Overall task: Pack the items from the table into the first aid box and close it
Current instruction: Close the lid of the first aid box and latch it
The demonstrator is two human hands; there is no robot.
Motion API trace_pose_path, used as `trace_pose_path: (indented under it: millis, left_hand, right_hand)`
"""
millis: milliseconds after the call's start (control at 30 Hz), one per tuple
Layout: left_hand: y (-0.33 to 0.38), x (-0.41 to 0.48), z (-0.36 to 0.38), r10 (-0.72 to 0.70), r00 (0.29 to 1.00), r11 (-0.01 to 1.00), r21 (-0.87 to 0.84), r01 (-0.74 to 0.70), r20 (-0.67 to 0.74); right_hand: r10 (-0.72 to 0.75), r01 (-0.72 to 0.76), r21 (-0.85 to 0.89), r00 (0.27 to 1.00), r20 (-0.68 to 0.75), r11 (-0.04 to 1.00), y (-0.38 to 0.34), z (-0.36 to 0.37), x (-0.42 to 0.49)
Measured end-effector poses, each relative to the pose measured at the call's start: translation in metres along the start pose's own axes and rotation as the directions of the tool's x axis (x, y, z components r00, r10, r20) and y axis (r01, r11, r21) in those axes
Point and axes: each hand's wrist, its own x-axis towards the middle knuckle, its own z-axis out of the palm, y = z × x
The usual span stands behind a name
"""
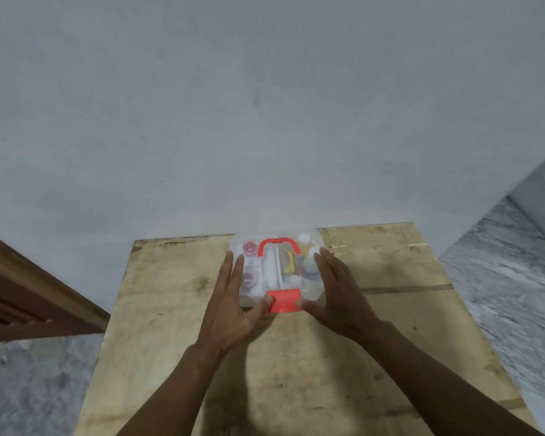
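The first aid box (276,243) is clear plastic with a red handle (278,243) on its lid and a red latch (283,300) at the near side. It stands at the far middle of the wooden table, lid down. Through the lid I see bottles, pink caps and a yellow item inside. My left hand (233,297) lies flat against the box's left side, thumb touching the latch. My right hand (334,294) presses the right side, thumb at the latch's other end.
The wooden table (390,309) butts against a pale wall at the back. A brown wooden door or frame (29,294) stands at the left. Grey marbled floor (516,294) shows on both sides of the table.
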Motion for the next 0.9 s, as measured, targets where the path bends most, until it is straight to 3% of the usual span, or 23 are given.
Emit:
trace_pose_path:
  millis: [300,433,600,900]
  left_hand:
    - [-0.013,0.006,0.012,0.031,0.999,0.998,0.050,-0.029,-0.035]
    - [-0.016,0.007,0.020,0.035,0.993,0.998,0.059,-0.029,-0.113]
    - [-0.012,0.008,0.037,-0.088,0.982,0.993,-0.097,0.073,-0.166]
    - [-0.026,0.014,0.055,-0.049,0.958,0.992,-0.124,0.014,-0.281]
  right_hand:
    - [-0.151,0.143,-0.051,0.954,-0.260,0.988,0.006,0.022,0.000]
    - [-0.135,0.124,-0.058,0.952,-0.274,0.991,0.009,0.031,0.003]
    - [-0.075,0.075,-0.011,0.957,-0.279,0.997,0.015,0.042,0.007]
    - [-0.153,0.154,-0.033,0.889,-0.431,0.987,0.023,0.058,0.014]
